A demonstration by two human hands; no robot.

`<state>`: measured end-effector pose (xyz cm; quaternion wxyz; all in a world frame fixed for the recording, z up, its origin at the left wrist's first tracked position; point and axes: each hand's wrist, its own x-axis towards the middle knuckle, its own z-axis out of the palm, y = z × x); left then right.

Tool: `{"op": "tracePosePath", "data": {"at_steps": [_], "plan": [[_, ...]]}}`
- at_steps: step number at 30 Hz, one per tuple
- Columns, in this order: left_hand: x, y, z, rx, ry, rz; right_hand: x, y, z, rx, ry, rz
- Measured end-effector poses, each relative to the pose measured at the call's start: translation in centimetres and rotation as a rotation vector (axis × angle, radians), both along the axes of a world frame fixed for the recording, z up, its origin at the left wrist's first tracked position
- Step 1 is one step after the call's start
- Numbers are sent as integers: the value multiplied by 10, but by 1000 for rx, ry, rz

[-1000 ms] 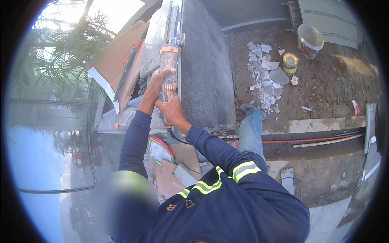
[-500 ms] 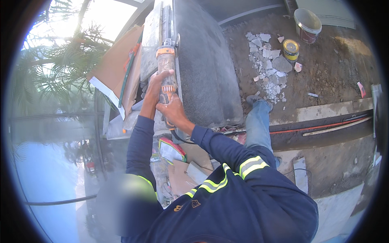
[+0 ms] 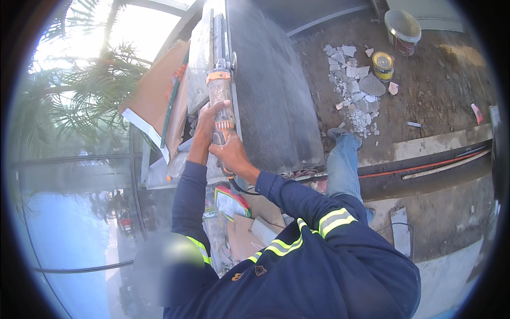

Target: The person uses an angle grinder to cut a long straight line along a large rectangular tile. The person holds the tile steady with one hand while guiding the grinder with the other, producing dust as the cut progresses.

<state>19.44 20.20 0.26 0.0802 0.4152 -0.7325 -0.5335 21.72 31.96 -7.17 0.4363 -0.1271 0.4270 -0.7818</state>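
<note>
Both hands grip a dusty angle grinder point(image 3: 220, 94) with orange bands, pointing away from me along the top edge of a grey wall point(image 3: 273, 90). My left hand point(image 3: 208, 123) is wrapped round the body from the left. Behind it, my right hand point(image 3: 234, 154) closes on the rear part, where a dark cord leads off. The disc point(image 3: 234, 60) shows edge-on at the tool's far right side, beside a pale strip along the edge point(image 3: 231, 32). Whether it touches the strip I cannot tell. Haze hangs over the grey face.
Broken white tile pieces point(image 3: 355, 85) lie on the dirt at right, near a yellow can point(image 3: 383, 66) and a bucket point(image 3: 402, 32). A trench holds an orange pipe point(image 3: 419, 167). Cardboard point(image 3: 154, 98) and a green bar point(image 3: 172, 109) lean at left, by glass panes point(image 3: 69, 212).
The grinder and both hands have come slightly nearer to me along the edge, with the grip unchanged. The whole view has shifted a little.
</note>
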Motion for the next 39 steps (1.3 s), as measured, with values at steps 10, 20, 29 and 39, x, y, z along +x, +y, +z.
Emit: {"op": "tracePosePath", "data": {"at_steps": [10,20,29,39], "plan": [[-4,-1,-3,23,45,-23,3,-16,-11,3,32,-65],[-13,-5,-1,54,35,-9,-3,-24,-14,-13,29,-83],[-13,-14,-5,67,52,4,-8,-28,-14,27,53,-40],[-6,-23,-12,144,81,43,-8,-30,-10,36,40,-6]]}}
